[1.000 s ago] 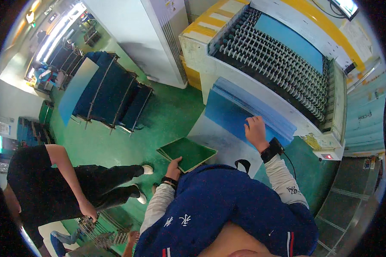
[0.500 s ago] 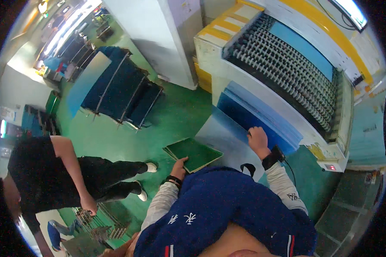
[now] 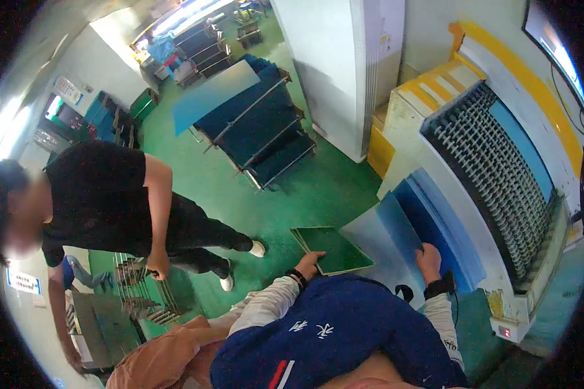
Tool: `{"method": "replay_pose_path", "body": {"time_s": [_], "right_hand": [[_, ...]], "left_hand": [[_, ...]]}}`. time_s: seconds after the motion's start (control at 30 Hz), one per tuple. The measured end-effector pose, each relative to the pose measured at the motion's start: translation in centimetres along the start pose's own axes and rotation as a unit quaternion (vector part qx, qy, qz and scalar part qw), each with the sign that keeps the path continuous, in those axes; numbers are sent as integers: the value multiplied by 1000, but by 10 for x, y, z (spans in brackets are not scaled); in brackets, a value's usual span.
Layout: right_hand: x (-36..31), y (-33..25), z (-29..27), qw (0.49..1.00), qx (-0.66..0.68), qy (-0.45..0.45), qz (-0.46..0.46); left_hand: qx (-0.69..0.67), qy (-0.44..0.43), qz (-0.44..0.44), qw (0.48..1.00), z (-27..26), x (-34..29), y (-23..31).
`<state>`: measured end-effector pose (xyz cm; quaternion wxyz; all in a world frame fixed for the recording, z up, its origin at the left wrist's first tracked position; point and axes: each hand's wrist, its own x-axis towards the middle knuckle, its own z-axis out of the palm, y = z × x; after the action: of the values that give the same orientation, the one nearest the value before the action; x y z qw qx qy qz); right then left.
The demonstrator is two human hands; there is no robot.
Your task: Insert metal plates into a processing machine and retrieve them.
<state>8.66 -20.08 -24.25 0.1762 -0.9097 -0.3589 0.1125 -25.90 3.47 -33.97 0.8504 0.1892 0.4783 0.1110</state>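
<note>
My left hand (image 3: 310,264) is closed on the near left edge of a small stack of green boards (image 3: 336,249), thumb on top. The boards are flat, rectangular and slightly fanned at the left side. My right hand (image 3: 428,260) is closed on the edge of a translucent blue sheet (image 3: 399,223). That sheet stands a little apart from a row of upright darker blue sheets (image 3: 438,227) leaning by the machine. A pale translucent sheet (image 3: 373,240) spreads between the boards and the blue sheets. The right fingertips are partly hidden.
A white and yellow machine with a roller conveyor (image 3: 493,175) stands at the right. Beyond, a rack (image 3: 253,126) carries dark blue sheets. A person in black (image 3: 110,194) stands at the left, one hand by a metal rack (image 3: 139,285). A white pillar (image 3: 334,71) rises behind.
The whole view has swung left, so the scene sits farther right. My right hand has taken hold of the front blue sheet, which now stands out from the row. The left hand still holds the green boards.
</note>
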Motion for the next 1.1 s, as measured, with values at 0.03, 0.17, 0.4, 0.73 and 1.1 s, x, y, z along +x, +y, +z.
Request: {"method": "replay_pose_path", "body": {"time_s": [0.03,0.17,0.4,0.73,1.1], "right_hand": [[0,9,7,999,9,28,-19],[-2,24,20,996,12,64,-53],[2,23,-56,997,36,57,-21],[-24,-3,-203,798,509,268,180],[2,133,-151,785,523,314,107]], "left_hand": [[-9,-4,-4,1000,0,2,-1],[7,0,-21,1000,-2,2,2],[551,-95,347,753,-15,-12,4],[398,-55,209,892,18,-58,20],[605,-70,288,739,-11,-25,11]]}}
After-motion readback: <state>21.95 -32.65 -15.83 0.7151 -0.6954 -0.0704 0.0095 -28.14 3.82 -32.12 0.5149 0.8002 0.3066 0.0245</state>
